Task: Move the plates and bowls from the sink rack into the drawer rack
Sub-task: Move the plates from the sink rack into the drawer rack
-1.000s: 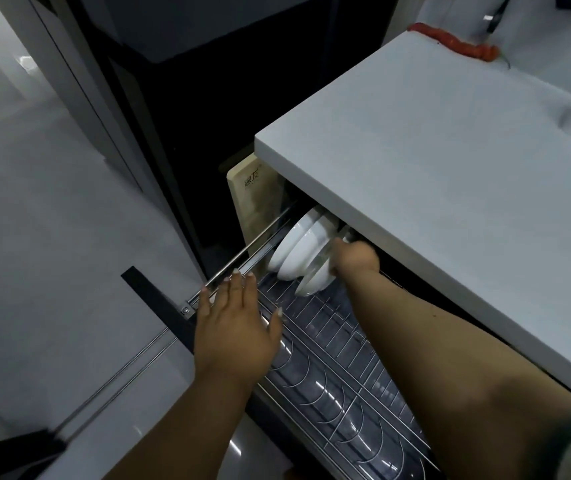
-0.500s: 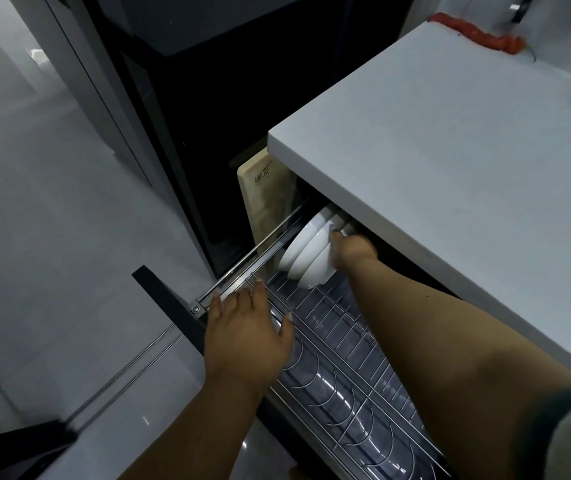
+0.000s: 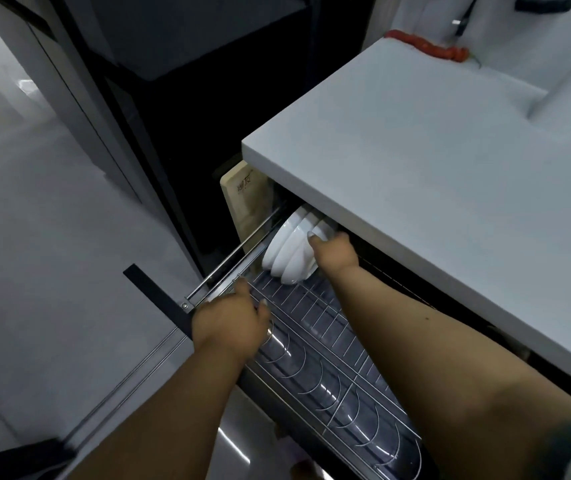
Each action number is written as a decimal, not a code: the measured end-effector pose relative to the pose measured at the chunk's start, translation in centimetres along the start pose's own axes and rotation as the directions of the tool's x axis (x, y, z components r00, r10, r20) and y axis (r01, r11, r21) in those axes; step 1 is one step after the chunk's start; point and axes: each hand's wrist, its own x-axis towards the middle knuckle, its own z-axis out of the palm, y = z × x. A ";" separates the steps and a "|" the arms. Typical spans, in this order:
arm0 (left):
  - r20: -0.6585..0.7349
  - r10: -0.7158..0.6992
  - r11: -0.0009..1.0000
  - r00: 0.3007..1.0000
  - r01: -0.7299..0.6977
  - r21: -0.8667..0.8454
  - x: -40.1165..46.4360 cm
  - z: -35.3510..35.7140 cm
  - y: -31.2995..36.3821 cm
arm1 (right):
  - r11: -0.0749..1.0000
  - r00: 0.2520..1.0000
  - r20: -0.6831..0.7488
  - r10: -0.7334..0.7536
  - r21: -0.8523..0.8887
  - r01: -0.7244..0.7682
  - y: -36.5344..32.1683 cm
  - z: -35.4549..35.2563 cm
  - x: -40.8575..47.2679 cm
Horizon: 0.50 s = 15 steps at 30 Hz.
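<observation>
Here, white bowls (image 3: 291,252) stand upright.

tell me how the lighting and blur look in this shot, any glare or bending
Head view: dim and bluish; counter evenly lit, dark under its overhang. Small glints on the rack wires. Wide-angle bends the counter edge. Left hand slightly smeared; right hand on the bowls sharper.

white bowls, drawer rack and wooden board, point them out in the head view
white bowls (image 3: 289,252): head view, on the side of the stack standing on edge.
drawer rack (image 3: 325,327): head view, on the bare wire grid.
wooden board (image 3: 247,199): head view, on its face below the printed mark.
</observation>
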 end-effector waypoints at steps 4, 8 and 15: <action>0.089 -0.043 0.953 0.995 0.068 -0.296 -0.5 -1.0 0.4 | 0.976 0.997 0.050 -0.052 0.216 0.040 0.2 -2.3 -2.5; 0.047 0.000 0.929 0.999 0.018 -0.369 -2.5 -2.6 1.4 | 0.916 0.996 0.022 -0.085 0.395 0.069 0.8 -5.5 -6.6; 0.047 0.149 0.919 0.988 -0.121 -0.375 -8.7 -6.0 3.9 | 0.709 0.996 -0.062 -0.063 0.700 0.088 4.1 -13.1 -15.8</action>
